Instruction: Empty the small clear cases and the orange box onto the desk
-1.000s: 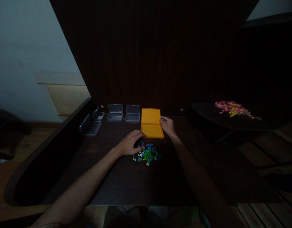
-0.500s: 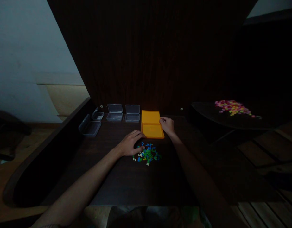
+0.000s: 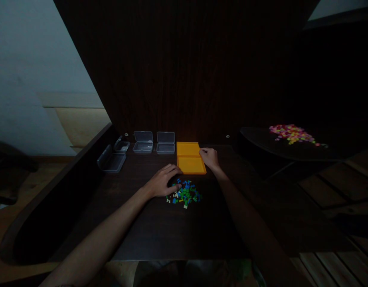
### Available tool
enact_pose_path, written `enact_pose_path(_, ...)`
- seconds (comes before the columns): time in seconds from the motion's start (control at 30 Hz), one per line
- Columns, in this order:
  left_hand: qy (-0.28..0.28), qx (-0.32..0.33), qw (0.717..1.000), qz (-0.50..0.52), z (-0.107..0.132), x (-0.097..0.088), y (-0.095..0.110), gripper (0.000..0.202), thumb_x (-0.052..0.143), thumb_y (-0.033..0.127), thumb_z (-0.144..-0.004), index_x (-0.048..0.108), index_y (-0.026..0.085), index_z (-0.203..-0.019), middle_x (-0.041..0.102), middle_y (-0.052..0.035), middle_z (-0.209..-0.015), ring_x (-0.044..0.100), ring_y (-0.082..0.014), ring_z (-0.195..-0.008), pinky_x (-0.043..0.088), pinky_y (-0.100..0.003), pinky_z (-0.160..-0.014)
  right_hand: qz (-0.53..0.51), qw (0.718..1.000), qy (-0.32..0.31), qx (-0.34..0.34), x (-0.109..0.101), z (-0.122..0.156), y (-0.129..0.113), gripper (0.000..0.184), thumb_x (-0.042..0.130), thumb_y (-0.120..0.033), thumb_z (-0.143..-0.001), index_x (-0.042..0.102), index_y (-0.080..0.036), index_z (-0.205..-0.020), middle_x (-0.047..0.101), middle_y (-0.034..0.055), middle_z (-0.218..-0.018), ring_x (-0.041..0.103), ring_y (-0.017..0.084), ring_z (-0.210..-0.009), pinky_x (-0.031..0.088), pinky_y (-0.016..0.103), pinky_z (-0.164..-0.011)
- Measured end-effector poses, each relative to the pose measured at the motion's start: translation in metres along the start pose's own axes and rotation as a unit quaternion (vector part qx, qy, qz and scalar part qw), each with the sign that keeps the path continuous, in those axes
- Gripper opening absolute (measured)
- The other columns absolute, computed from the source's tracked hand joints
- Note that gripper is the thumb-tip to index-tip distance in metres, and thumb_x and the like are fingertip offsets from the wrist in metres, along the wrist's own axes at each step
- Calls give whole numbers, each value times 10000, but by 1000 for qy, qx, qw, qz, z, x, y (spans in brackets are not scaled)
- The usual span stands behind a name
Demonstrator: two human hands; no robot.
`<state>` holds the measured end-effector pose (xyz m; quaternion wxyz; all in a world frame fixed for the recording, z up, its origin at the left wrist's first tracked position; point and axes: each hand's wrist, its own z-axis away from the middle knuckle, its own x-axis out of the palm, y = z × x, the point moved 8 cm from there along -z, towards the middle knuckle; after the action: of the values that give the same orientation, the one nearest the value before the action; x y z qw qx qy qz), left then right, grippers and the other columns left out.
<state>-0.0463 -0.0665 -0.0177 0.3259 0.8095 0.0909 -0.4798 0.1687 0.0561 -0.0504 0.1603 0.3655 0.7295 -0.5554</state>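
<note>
An open orange box (image 3: 190, 158) lies on the dark table (image 3: 160, 227), its lid leaning back. My right hand (image 3: 210, 158) rests at the box's right edge, fingers curled on the lid's side. My left hand (image 3: 162, 181) lies flat on the table just left of the box's front corner, fingers stretched towards a small pile of blue, green and white bricks (image 3: 184, 195). The fingertips touch the pile's left side.
Several open clear plastic cases (image 3: 143, 142) stand in a row at the back left, one more (image 3: 111, 160) by the raised left rim. A pile of pink and yellow pieces (image 3: 291, 134) lies on a dark round surface at the right.
The orange lid has tipped down a little under my right hand. My left hand has barely moved.
</note>
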Motion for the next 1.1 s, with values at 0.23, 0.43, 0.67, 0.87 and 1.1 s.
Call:
enact_pose_path(0.23,2,-13,1000,-1,0,-1,-1,413,544,388,-899,536,148,-1235,610,-129,-1177,554,-267,-1115,454,-442,-1004,10,1000,-4,1,2,0,1,259,541,-179,-807,798,-155,-836,778,85,-886,714,216,-833,502,235,-733)
enact_pose_path(0.43,8,-19,1000,-3,-1,-1,-1,382,476,398,-944,535,155,-1232,624,-129,-1167,568,-257,-1103,464,-440,-992,13,1000,-8,6,4,-1,3,272,534,-168,-812,798,-152,-878,777,92,-918,720,219,-859,511,238,-744)
enact_pose_path(0.67,14,-27,999,-10,-1,-1,-4,361,391,375,-987,539,158,-1235,623,-123,-1191,556,-238,-1140,449,-426,-1026,17,1000,-10,10,4,-2,5,266,545,-181,-813,802,-172,-882,778,85,-915,723,223,-886,518,248,-787)
enact_pose_path(0.87,19,-30,999,-7,-1,0,-5,359,379,373,-991,550,169,-1231,631,-117,-1190,560,-237,-1149,455,-431,-1026,18,1000,-8,12,5,-2,5,267,545,-179,-811,804,-169,-872,777,86,-927,721,226,-902,512,240,-803)
enact_pose_path(1.1,30,-27,999,5,-1,-1,-6,357,379,364,-991,555,170,-1234,633,-117,-1205,552,-235,-1174,452,-437,-1038,14,1000,-6,15,4,-2,4,255,549,-181,-814,802,-175,-845,779,84,-903,724,226,-872,513,244,-770)
